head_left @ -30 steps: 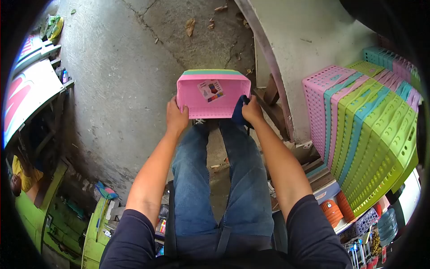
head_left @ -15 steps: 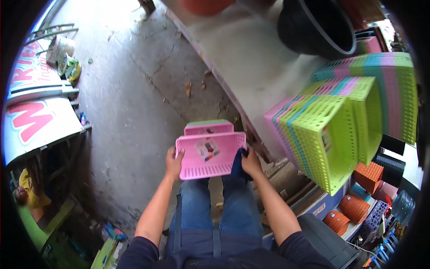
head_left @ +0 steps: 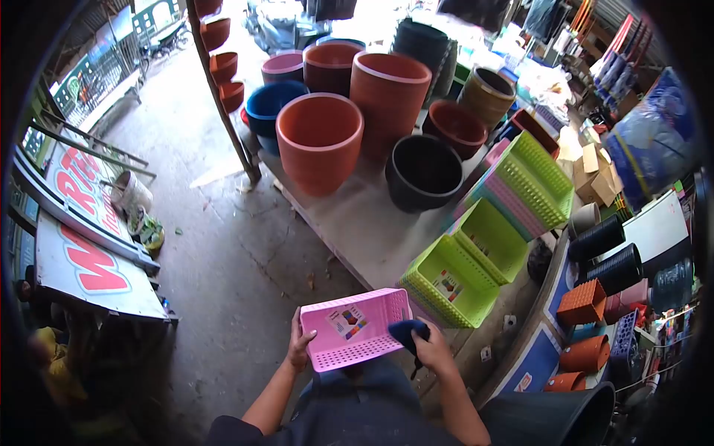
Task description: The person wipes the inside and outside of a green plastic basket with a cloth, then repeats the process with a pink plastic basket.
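A pink plastic basket (head_left: 355,327) with a printed label inside is tilted in front of me. My left hand (head_left: 297,343) grips its left edge, thumb on the inner side. At its right side my right hand (head_left: 431,348) is closed on a dark blue cloth (head_left: 407,334), which lies against the basket's right end. Whether my right fingers also touch the basket cannot be seen. Just beyond, on the right, stand stacked green baskets (head_left: 451,286) at the table's edge.
Large orange pots (head_left: 318,145), a black pot (head_left: 424,175) and a blue pot (head_left: 274,108) stand on the table (head_left: 335,215). A post (head_left: 227,111) rises at its left corner. Signboards (head_left: 89,260) are at the left. A dark bin (head_left: 550,416) is at lower right.
The view has tilted up and shows more of the table. The pink basket is now angled, and the cloth has come up over its right end. The other baskets beneath it no longer show.
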{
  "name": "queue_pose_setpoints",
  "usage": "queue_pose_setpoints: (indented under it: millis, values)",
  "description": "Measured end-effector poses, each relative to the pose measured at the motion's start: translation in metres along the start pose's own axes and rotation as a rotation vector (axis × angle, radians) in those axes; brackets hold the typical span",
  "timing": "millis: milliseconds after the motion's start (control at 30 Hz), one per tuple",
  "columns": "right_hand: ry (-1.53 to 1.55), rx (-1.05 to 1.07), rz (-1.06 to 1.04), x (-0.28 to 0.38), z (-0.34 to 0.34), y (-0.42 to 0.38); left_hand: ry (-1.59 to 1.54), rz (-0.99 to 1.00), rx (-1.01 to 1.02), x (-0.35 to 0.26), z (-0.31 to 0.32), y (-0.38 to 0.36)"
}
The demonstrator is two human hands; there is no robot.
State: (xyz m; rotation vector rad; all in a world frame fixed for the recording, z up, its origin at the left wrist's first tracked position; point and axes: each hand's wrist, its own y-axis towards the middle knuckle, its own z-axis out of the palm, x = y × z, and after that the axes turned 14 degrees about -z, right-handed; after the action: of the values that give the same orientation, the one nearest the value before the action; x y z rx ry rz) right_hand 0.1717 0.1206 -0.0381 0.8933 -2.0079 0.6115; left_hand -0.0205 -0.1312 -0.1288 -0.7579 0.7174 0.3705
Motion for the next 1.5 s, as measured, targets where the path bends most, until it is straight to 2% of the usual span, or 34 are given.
queue_pose_setpoints:
  millis: [33,100,133,167,233,300,333,400,500,533,700,767,833,867,933,1033,1100,1167,1233,1300,1367,1500]
  values:
    - [0.003,-0.016,-0.026,0.036,-0.012,-0.006,-0.018,0.032,0.005,-0.009,0.009,-0.003]
    - [0.088,-0.082,-0.286,0.086,-0.028,-0.018,-0.045,0.054,0.044,-0.024,0.026,-0.008]
    - [0.028,-0.082,-0.451,0.106,-0.030,-0.023,-0.069,0.047,0.097,-0.034,0.036,-0.012]
    - [0.023,-0.096,-0.465,0.118,-0.024,-0.020,-0.093,0.041,0.152,-0.043,0.046,-0.014]
    - [-0.135,0.114,-0.870,0.134,-0.012,-0.018,-0.066,0.060,0.192,-0.051,0.068,-0.021]
    - [-0.365,0.323,-0.911,0.141,0.006,-0.011,-0.117,0.103,0.256,-0.059,0.092,-0.031]
    - [-0.370,0.308,-0.910,0.133,0.019,-0.003,-0.086,0.148,0.257,-0.061,0.103,-0.037]
    - [-0.595,0.508,-0.948,0.114,0.041,0.017,-0.134,0.155,0.312,-0.055,0.109,-0.038]
    - [-0.707,0.511,-1.017,0.125,0.045,0.018,-0.144,0.242,0.329,-0.069,0.121,-0.047]
    - [-0.669,0.448,-1.056,0.127,0.043,0.016,-0.113,0.268,0.315,-0.066,0.115,-0.045]
    - [-0.756,0.497,-0.991,0.129,0.020,0.028,0.087,0.325,0.218,-0.088,0.125,-0.066]
    - [-0.782,0.523,-0.955,0.111,0.010,0.034,0.014,0.301,0.222,-0.096,0.126,-0.073]
    - [-0.902,0.331,-0.908,0.090,-0.003,0.040,-0.052,0.279,0.233,-0.104,0.123,-0.074]
    - [-0.903,0.327,-0.904,0.081,-0.011,0.043,-0.042,0.293,0.246,-0.107,0.120,-0.075]
    - [-0.739,0.320,-0.623,0.073,-0.022,0.045,-0.037,0.307,0.252,-0.106,0.123,-0.078]
    - [-0.697,0.242,-0.600,0.078,0.004,0.036,-0.049,0.282,0.240,-0.102,0.127,-0.077]
    - [-0.592,0.336,-0.838,0.101,0.027,0.016,-0.031,0.273,0.260,-0.103,0.132,-0.076]
    - [-0.532,0.582,-0.924,0.128,0.047,-0.006,-0.016,0.266,0.277,-0.100,0.129,-0.075]
    - [-0.531,0.657,-0.890,0.133,0.038,-0.007,-0.095,0.216,0.346,-0.101,0.114,-0.068]
    - [-0.526,0.742,-0.857,0.123,0.028,-0.006,-0.075,0.240,0.323,-0.107,0.108,-0.067]
    - [-0.699,0.693,-0.867,0.096,0.011,0.002,-0.060,0.325,0.302,-0.122,0.110,-0.074]
    - [-0.546,0.614,-0.734,0.092,-0.031,0.005,-0.101,0.339,0.280,-0.133,0.109,-0.082]
